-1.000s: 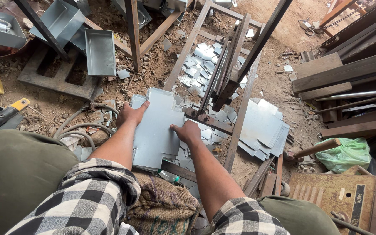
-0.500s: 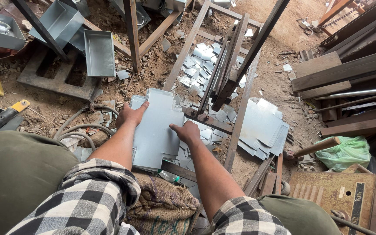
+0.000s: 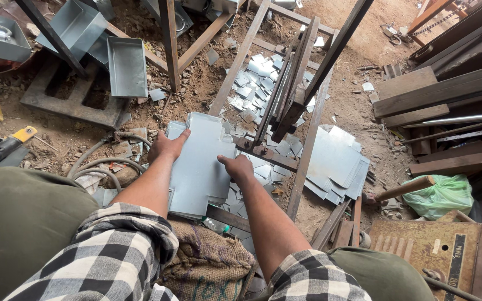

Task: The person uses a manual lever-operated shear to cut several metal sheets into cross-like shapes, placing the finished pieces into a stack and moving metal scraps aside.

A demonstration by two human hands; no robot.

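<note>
A flat grey sheet-metal blank (image 3: pixel 196 167) with notched corners lies in front of me on a low rusty metal frame (image 3: pixel 263 150). My left hand (image 3: pixel 167 146) grips its left edge, thumb on top. My right hand (image 3: pixel 236 166) presses on its right edge beside the frame's crossbar. Small square metal offcuts (image 3: pixel 258 83) are scattered on the dirt under the frame.
A stack of cut metal sheets (image 3: pixel 336 161) lies to the right of the frame. Folded metal trays (image 3: pixel 126 67) sit at the upper left. Wooden planks (image 3: pixel 442 95) are piled at right, with a green bag (image 3: pixel 442 195) below them. A burlap sack (image 3: pixel 207 262) lies between my knees.
The sheet and both hands have shifted slightly; both hands keep the same hold on its edges.
</note>
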